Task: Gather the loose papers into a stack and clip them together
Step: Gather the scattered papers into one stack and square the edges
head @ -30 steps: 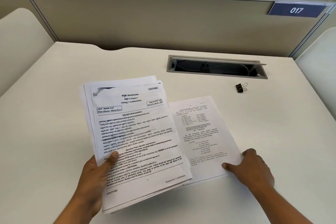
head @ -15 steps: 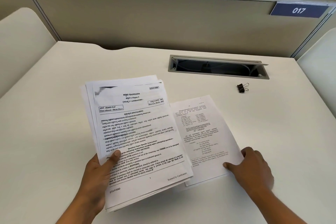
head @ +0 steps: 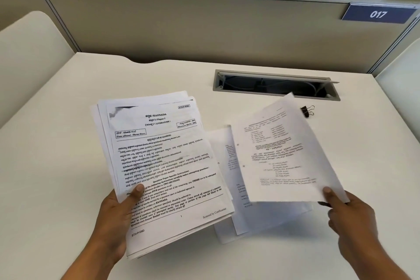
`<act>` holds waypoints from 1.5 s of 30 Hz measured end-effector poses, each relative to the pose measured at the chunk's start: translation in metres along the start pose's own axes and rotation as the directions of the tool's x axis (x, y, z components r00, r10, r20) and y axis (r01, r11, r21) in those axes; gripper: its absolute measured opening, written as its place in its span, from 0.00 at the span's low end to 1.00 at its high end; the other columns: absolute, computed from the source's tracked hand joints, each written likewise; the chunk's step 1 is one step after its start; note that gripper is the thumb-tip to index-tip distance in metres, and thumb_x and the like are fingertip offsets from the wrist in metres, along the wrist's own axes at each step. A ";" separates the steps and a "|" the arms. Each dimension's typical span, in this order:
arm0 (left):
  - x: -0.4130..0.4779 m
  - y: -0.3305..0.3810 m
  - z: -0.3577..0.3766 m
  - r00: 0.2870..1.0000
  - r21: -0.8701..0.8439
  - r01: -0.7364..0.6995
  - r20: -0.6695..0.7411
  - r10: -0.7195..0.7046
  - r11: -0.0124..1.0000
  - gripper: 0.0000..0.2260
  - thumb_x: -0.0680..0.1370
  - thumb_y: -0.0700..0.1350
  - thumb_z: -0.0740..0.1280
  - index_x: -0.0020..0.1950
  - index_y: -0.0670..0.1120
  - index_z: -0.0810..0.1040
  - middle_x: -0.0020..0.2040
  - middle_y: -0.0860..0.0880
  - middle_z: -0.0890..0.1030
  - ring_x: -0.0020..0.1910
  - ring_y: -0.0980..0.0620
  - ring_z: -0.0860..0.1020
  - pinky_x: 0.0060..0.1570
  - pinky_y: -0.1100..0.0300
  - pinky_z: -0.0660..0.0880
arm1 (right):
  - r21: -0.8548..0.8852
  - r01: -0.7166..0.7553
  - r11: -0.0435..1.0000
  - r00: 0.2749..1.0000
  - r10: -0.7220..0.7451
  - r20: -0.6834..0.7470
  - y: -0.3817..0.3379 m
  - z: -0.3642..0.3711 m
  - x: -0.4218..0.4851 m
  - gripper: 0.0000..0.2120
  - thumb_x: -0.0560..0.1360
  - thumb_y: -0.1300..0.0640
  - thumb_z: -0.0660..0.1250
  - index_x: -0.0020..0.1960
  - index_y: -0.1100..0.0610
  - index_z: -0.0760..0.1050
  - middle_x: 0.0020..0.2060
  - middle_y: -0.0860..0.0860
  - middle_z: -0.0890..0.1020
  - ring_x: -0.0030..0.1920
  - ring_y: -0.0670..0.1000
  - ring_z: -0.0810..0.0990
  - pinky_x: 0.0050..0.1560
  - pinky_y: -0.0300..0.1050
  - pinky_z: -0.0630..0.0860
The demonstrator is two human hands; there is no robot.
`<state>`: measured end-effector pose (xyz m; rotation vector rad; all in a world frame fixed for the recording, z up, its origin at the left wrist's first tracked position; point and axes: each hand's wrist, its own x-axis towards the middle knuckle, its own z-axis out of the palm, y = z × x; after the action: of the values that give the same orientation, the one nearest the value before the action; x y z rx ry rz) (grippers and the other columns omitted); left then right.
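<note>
My left hand (head: 118, 213) grips a thick stack of printed papers (head: 163, 166) at its lower left, thumb on the top page, holding it tilted above the desk. My right hand (head: 343, 209) pinches the lower right corner of a single printed sheet (head: 279, 154) and holds it lifted off the desk. Beneath that sheet, more loose sheets (head: 229, 177) lie flat on the white desk (head: 56, 166). A black binder clip (head: 307, 111) lies on the desk beyond the lifted sheet, apart from both hands.
An open grey cable tray (head: 276, 85) is set into the desk behind the papers. A beige partition (head: 204, 27) with a blue "017" sign (head: 377, 14) closes off the back. Neighbouring desks lie to the left and right.
My right hand has taken hold of the top loose sheet by its corner and raised it off the desk, uncovering sheets below. The left hand's stack has stayed in place.
</note>
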<state>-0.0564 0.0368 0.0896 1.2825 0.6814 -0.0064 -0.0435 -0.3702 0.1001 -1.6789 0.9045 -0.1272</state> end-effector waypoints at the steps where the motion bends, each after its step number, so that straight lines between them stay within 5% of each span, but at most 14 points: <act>1: 0.001 0.000 0.001 1.000 -0.003 -0.001 -0.001 0.001 1.000 0.11 0.79 0.42 0.69 0.61 0.45 0.81 0.53 0.44 0.88 0.52 0.38 0.85 0.53 0.46 0.80 | 0.060 -0.011 0.998 1.000 0.011 0.006 -0.005 -0.003 -0.003 0.07 0.78 0.56 0.68 0.47 0.60 0.80 0.36 0.59 0.72 0.29 0.52 0.61 0.32 0.42 0.60; 6: 0.005 -0.004 0.008 1.000 0.003 0.006 0.011 -0.006 1.000 0.11 0.80 0.43 0.68 0.62 0.46 0.80 0.53 0.44 0.88 0.48 0.40 0.87 0.44 0.48 0.84 | 0.247 -0.067 0.967 0.988 0.031 0.149 -0.025 -0.009 -0.023 0.07 0.79 0.58 0.67 0.48 0.62 0.75 0.37 0.56 0.72 0.27 0.49 0.64 0.23 0.39 0.61; 9: 0.005 -0.006 0.019 0.999 0.002 0.016 0.035 -0.016 1.000 0.11 0.79 0.42 0.69 0.61 0.46 0.81 0.52 0.43 0.88 0.46 0.42 0.88 0.40 0.51 0.84 | 0.308 -0.077 0.948 0.967 -0.004 0.254 -0.035 0.001 -0.039 0.12 0.69 0.53 0.72 0.46 0.60 0.76 0.30 0.51 0.71 0.22 0.44 0.66 0.20 0.34 0.62; 11: 0.004 -0.006 0.029 0.998 0.002 0.020 0.060 -0.020 1.000 0.11 0.79 0.42 0.69 0.61 0.45 0.81 0.52 0.43 0.88 0.46 0.42 0.88 0.40 0.51 0.84 | 0.295 -0.080 0.952 0.955 -0.012 0.298 -0.039 0.010 -0.049 0.14 0.65 0.52 0.73 0.46 0.60 0.78 0.26 0.49 0.73 0.22 0.43 0.68 0.20 0.34 0.64; 13: 0.002 -0.006 0.039 0.995 0.012 0.028 0.090 -0.029 1.000 0.11 0.79 0.42 0.69 0.62 0.44 0.81 0.52 0.43 0.88 0.48 0.41 0.87 0.44 0.49 0.84 | 0.279 -0.109 0.954 0.936 0.004 0.351 -0.038 0.020 -0.056 0.08 0.72 0.58 0.72 0.49 0.59 0.80 0.25 0.48 0.78 0.23 0.43 0.75 0.21 0.33 0.70; 23: -0.014 0.005 0.070 0.972 0.077 0.035 0.229 -0.052 0.996 0.09 0.79 0.42 0.70 0.59 0.43 0.82 0.51 0.42 0.88 0.49 0.41 0.87 0.46 0.48 0.84 | 0.134 -0.154 0.979 0.874 0.072 0.480 -0.047 0.047 -0.085 0.05 0.76 0.62 0.70 0.51 0.59 0.81 0.37 0.56 0.87 0.33 0.53 0.86 0.30 0.41 0.81; 26: -0.019 0.010 0.073 0.968 0.080 0.059 0.237 -0.076 0.995 0.08 0.79 0.40 0.70 0.57 0.43 0.83 0.51 0.41 0.88 0.49 0.39 0.87 0.51 0.42 0.83 | -0.055 -0.012 0.998 0.866 0.038 0.499 -0.049 0.047 -0.087 0.06 0.74 0.61 0.73 0.51 0.56 0.82 0.39 0.51 0.88 0.37 0.53 0.87 0.36 0.45 0.83; 29: -0.023 0.015 0.072 0.961 0.066 0.071 0.261 -0.086 0.995 0.08 0.79 0.41 0.69 0.57 0.43 0.83 0.51 0.41 0.88 0.50 0.38 0.86 0.53 0.40 0.82 | -0.348 0.331 0.877 0.877 -0.150 0.457 -0.053 0.041 -0.082 0.10 0.69 0.50 0.76 0.50 0.45 0.80 0.39 0.35 0.85 0.39 0.45 0.85 0.43 0.43 0.78; 32: -0.027 0.019 0.072 0.955 0.060 0.068 0.285 -0.082 0.996 0.09 0.79 0.42 0.69 0.58 0.43 0.83 0.52 0.40 0.87 0.51 0.38 0.86 0.53 0.40 0.82 | -0.292 0.420 0.859 0.877 -0.302 0.373 -0.062 0.039 -0.072 0.16 0.69 0.47 0.75 0.55 0.43 0.76 0.45 0.40 0.83 0.47 0.45 0.82 0.45 0.42 0.75; 35: -0.030 0.020 0.072 0.937 0.063 0.073 0.337 -0.090 0.995 0.10 0.79 0.42 0.69 0.60 0.44 0.83 0.54 0.40 0.87 0.53 0.38 0.86 0.55 0.39 0.81 | -0.161 0.264 0.951 0.854 -0.154 0.497 -0.078 0.045 -0.059 0.17 0.75 0.45 0.68 0.63 0.46 0.75 0.53 0.43 0.84 0.50 0.45 0.84 0.48 0.42 0.75; 39: -0.034 0.025 0.077 0.887 0.116 0.050 0.451 -0.098 0.992 0.08 0.78 0.39 0.70 0.54 0.47 0.85 0.50 0.43 0.88 0.47 0.43 0.87 0.44 0.48 0.82 | 0.030 -0.017 0.999 0.704 -0.009 0.710 -0.090 0.055 -0.061 0.16 0.79 0.46 0.61 0.61 0.51 0.80 0.54 0.49 0.87 0.53 0.51 0.86 0.52 0.51 0.80; 42: -0.036 0.029 0.079 0.899 0.184 0.034 0.425 -0.111 0.982 0.15 0.82 0.39 0.64 0.40 0.51 0.84 0.37 0.49 0.86 0.33 0.52 0.83 0.32 0.58 0.79 | 0.151 -0.094 0.984 0.731 -0.034 0.681 -0.089 0.059 -0.065 0.13 0.79 0.53 0.63 0.59 0.55 0.81 0.51 0.55 0.87 0.50 0.58 0.87 0.49 0.55 0.83; 45: -0.033 0.030 0.077 0.910 0.053 0.165 0.377 -0.173 0.985 0.18 0.82 0.58 0.60 0.48 0.51 0.86 0.45 0.48 0.89 0.44 0.47 0.87 0.47 0.50 0.82 | 0.162 -0.001 0.987 0.787 -0.099 0.609 -0.084 0.062 -0.063 0.10 0.78 0.56 0.66 0.55 0.57 0.82 0.50 0.57 0.87 0.49 0.60 0.87 0.52 0.58 0.82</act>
<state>-0.0357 -0.0336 0.1403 1.1924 0.4538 -0.3971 -0.0135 -0.2792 0.1766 -1.4555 0.3388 0.3036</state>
